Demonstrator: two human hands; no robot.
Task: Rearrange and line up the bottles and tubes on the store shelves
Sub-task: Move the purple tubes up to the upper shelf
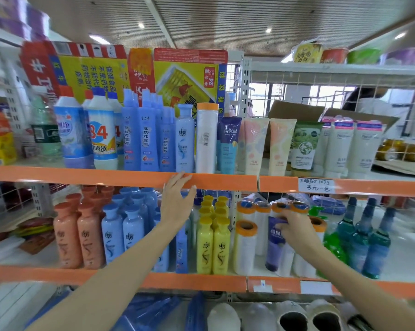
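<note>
The dark blue tube (274, 242) stood on the lower shelf (192, 281) among the orange-capped white rolls (246, 244), out of place there; its likely match, another blue tube (228, 144), stood on the shelf above. The right hand (297, 231) gripped the tube's top from its right, fingers curled round it, probably to lift it out. The left hand (176, 201), well to the tube's left, hovered with fingers spread and holding nothing, just below the upper shelf edge (106, 175)
</note>
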